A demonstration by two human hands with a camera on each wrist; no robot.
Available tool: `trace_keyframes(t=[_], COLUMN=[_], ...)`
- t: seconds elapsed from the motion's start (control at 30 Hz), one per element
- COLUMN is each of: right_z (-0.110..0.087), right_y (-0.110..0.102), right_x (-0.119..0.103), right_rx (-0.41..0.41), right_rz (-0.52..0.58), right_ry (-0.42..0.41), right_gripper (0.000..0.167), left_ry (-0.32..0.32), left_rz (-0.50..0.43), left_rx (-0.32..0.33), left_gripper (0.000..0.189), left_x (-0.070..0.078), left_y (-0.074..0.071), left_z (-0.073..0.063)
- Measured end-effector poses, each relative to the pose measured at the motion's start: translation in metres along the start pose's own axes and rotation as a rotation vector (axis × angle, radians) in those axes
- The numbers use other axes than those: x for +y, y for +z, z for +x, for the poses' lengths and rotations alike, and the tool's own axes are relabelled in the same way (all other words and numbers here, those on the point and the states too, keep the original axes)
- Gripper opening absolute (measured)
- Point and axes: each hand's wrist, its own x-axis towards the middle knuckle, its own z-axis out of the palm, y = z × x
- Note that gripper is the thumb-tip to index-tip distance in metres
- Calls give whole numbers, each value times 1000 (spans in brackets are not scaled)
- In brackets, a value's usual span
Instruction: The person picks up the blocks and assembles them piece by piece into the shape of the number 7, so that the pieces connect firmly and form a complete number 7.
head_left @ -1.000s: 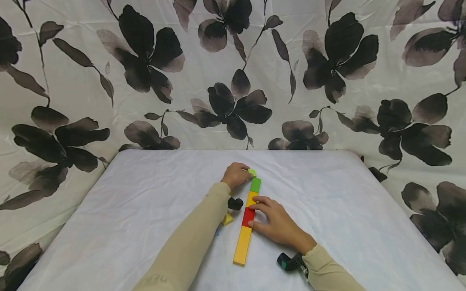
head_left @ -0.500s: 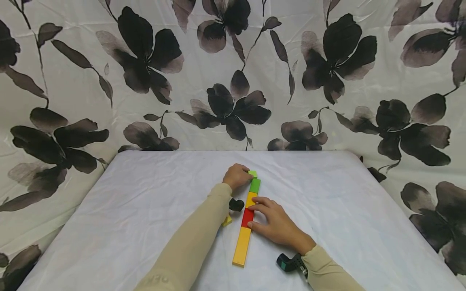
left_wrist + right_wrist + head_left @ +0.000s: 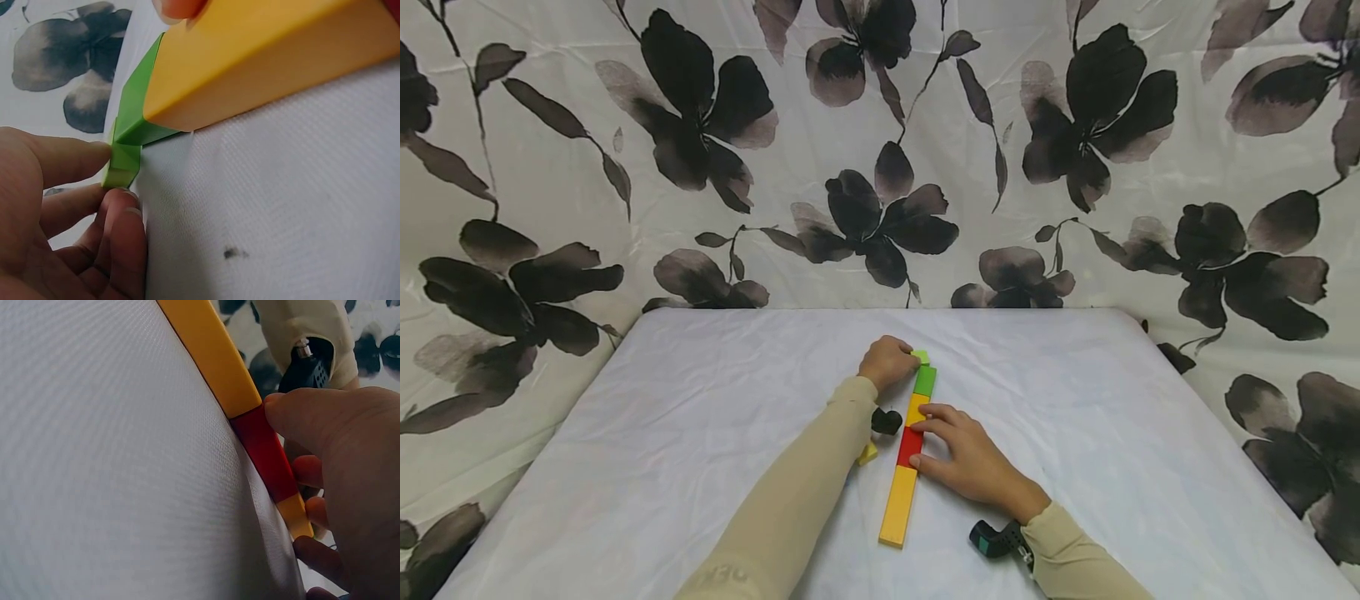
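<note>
A row of blocks runs away from me on the white cloth: a long yellow block (image 3: 898,506), a red block (image 3: 910,447), a shorter yellow block (image 3: 917,406) and a green block (image 3: 926,381). At its far end, my left hand (image 3: 887,364) pinches a small light green block (image 3: 125,165) between thumb and fingers, right against the green block. My right hand (image 3: 970,467) rests along the row's right side. Its thumb touches the red block near the long yellow one, and its loosely bent fingertips lie on the red and shorter yellow blocks.
Another yellow block (image 3: 867,453) lies left of the row, partly hidden by the left sleeve (image 3: 790,492). A dark wrist camera (image 3: 887,422) hangs under the left wrist, close to the row. A floral curtain (image 3: 880,167) stands behind the table (image 3: 1075,375).
</note>
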Motion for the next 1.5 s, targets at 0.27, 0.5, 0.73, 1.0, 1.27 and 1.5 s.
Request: trace_keyframes(t=[0.27, 0.5, 0.73, 1.0, 1.27, 1.5], right_z=[-1, -1, 0, 0, -1, -1], right_y=[1, 1, 0, -1, 0, 1], right_x=[2, 3, 1, -1, -3, -3], right_rx=[11, 14, 13, 1, 8, 13], right_rz=[8, 14, 17, 20, 13, 11], right_ry=[-17, -25, -22, 2, 14, 14], right_gripper=[42, 43, 42, 42, 41, 42], left_ry=[49, 51, 41, 33, 68, 102], left_rz=[57, 74, 28, -54, -87, -57], left_rx=[-9, -5, -25, -127, -168, -161], left_gripper=[36, 37, 39, 40, 36, 35], left_x=[2, 3, 1, -5, -19, -25], left_y=[-3, -4, -7, -24, -45, -59], left_z=[-2, -2, 0, 2, -6, -26])
